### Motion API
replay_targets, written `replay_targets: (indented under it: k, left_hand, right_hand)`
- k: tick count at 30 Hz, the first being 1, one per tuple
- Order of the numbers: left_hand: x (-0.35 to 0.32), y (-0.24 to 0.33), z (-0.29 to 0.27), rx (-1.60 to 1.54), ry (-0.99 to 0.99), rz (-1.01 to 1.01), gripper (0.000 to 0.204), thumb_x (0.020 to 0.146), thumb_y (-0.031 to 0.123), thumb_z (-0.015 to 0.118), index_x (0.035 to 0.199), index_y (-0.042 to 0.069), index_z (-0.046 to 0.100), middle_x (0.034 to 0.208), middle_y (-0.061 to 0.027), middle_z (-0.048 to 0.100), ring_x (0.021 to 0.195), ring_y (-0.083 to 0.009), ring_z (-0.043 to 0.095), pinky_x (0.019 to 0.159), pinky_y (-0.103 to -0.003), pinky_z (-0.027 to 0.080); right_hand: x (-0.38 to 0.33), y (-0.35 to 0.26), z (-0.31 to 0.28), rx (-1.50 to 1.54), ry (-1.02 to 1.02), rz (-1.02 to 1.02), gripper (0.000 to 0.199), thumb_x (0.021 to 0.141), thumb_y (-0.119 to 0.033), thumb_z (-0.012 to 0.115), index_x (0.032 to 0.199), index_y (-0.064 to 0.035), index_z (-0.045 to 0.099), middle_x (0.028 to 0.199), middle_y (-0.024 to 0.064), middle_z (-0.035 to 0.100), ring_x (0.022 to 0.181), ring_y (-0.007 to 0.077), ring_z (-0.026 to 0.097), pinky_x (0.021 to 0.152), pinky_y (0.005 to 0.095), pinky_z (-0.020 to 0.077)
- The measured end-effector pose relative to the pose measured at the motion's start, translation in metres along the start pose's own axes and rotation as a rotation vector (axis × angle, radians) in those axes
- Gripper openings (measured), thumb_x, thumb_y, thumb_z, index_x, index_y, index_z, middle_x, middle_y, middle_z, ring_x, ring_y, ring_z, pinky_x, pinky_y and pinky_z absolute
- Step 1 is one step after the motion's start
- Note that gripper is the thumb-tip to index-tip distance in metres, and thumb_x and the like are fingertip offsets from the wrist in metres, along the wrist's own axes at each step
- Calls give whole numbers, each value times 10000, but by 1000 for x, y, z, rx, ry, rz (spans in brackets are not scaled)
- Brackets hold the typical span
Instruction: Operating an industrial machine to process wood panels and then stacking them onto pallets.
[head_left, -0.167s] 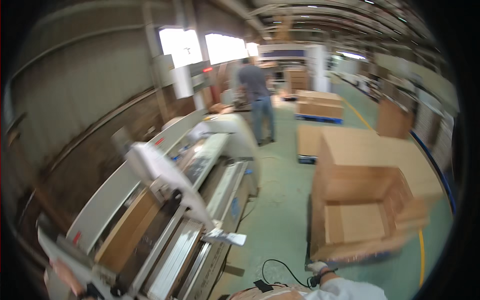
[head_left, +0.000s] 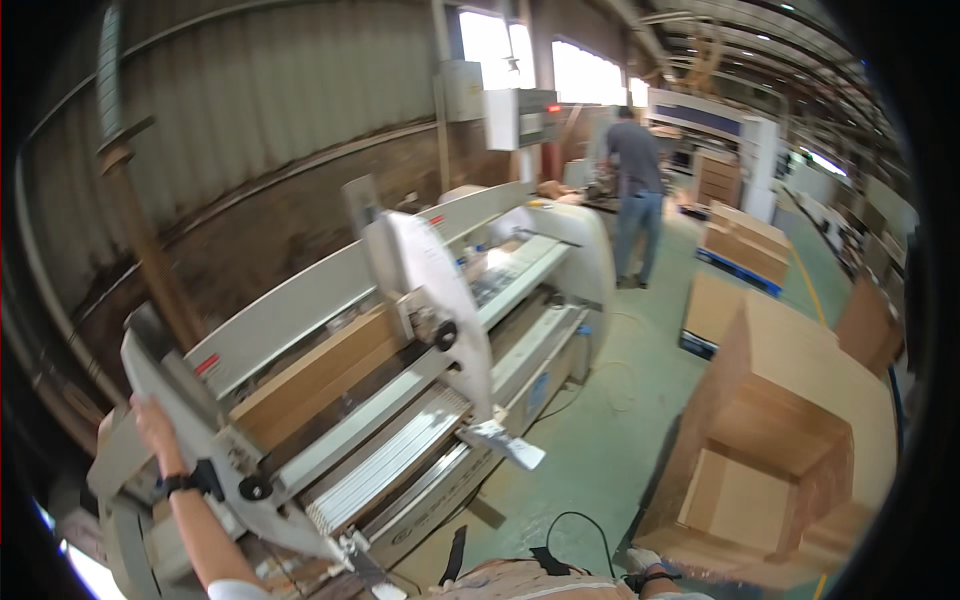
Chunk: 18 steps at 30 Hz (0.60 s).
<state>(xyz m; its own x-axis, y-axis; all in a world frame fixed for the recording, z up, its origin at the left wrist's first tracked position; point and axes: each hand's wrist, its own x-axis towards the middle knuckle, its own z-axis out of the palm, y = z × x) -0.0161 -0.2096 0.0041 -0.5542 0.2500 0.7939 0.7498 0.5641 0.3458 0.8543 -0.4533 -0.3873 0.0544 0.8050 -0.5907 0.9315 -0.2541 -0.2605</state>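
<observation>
Swinging left, your view brings machine (head_left: 365,420) toward centre, so brown board (head_left: 320,375) shows more fully, between near and far curved panels. Left hand (head_left: 155,425) touches near curved panel (head_left: 190,430), grip unclear; right hand (head_left: 645,560) beside open box (head_left: 780,425), can't tell whether grasping.

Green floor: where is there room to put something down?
The widest bare patch of floor is between the machine and the big open box. Another lies between the standing person and the farther boxes. It's crowded by the right hand, beside a black cord, and on the machine, around the brown board.
</observation>
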Motion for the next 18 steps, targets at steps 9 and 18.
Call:
replay_targets:
  k: [9, 18]
  left_hand:
    - [3, 30, -37, -109, -63, -137, 385, 853, 328, 380, 1149, 82, 362, 913, -277, 545, 849, -436, 521, 714, -497, 406]
    - [10, 15, -19, -98, -130, -129, 416, 865, 334, 356, 1193, 79, 333, 966, -271, 531, 882, -434, 510, 725, -480, 408]
  right_hand:
    - [29, 22, 32, -238, -65, -92, 426, 652, -180, 635, 1013, -35, 465, 998, 170, 562, 937, 308, 538, 768, 389, 440]
    - [22, 1, 8, -174, -14, -84, 314, 659, -124, 626, 943, -49, 516, 933, 174, 571, 892, 325, 545, 714, 410, 442]
